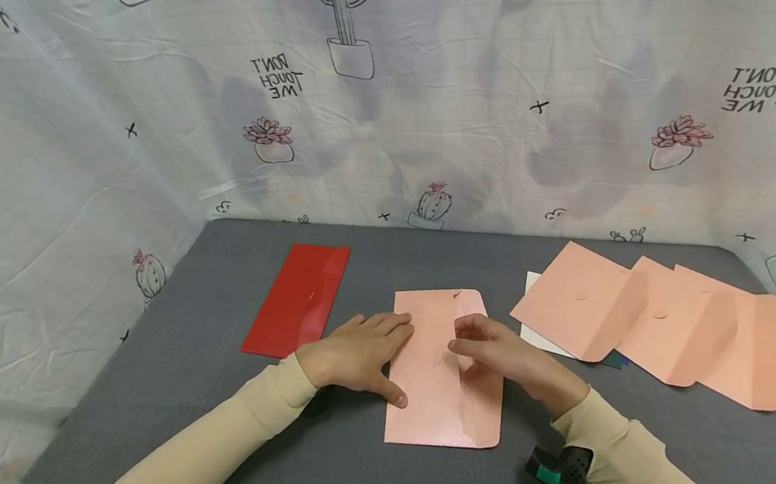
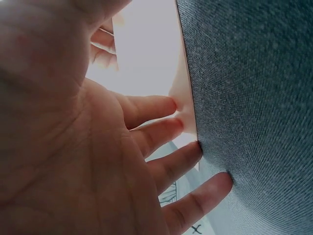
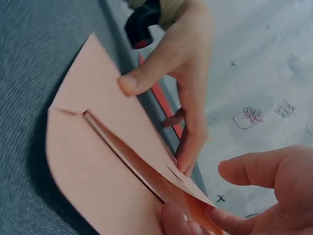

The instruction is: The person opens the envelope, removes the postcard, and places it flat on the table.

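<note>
A pink paper envelope (image 1: 421, 389) lies upright on the grey table in the head view, its flap side to the right. My left hand (image 1: 363, 351) rests on its left edge, fingers spread and thumb apart; the left wrist view shows the fingertips (image 2: 171, 105) touching the paper and the cloth. My right hand (image 1: 500, 355) is over the envelope's opening. In the right wrist view the pocket (image 3: 137, 164) gapes, and the right fingers (image 3: 178, 218) reach to its mouth while the thumb stays off the paper. Whether anything lies inside is hidden.
A red envelope (image 1: 298, 300) lies to the left. Several pink envelopes (image 1: 575, 303) overlap at the right, with white paper (image 1: 540, 339) and a dark green corner (image 1: 612, 360) showing beneath them. A printed curtain (image 1: 447, 105) stands behind the grey table (image 1: 334, 459).
</note>
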Available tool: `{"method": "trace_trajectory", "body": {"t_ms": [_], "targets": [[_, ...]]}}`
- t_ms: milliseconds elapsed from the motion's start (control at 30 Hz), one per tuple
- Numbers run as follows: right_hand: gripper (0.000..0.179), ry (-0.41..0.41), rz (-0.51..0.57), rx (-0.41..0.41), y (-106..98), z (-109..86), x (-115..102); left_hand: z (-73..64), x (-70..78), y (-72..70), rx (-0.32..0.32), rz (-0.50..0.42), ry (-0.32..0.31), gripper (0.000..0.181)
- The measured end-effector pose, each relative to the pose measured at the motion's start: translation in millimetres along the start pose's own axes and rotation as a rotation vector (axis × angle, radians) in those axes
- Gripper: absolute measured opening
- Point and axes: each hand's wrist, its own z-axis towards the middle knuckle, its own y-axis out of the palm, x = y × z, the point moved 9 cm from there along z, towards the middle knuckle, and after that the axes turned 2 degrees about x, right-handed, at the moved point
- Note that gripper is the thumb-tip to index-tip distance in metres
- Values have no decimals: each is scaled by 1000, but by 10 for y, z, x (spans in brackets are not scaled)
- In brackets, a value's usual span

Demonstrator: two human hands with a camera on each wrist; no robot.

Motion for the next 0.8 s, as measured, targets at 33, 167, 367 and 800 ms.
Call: {"method": "trace_trajectory", "body": {"t_ms": [33,167,367,800], "targets": [[53,-4,3,9,-1,1,-5,2,0,0,2,3,-1,105],[55,-15,12,17,-7,-12,-28,10,2,-5,13,12,0,105],[59,-20,12,46,-21,-2,-17,-7,15,-21,24,-2,6,103],[50,-22,135,60,-54,93,107,-27,26,-44,40,1,19,102]]}}
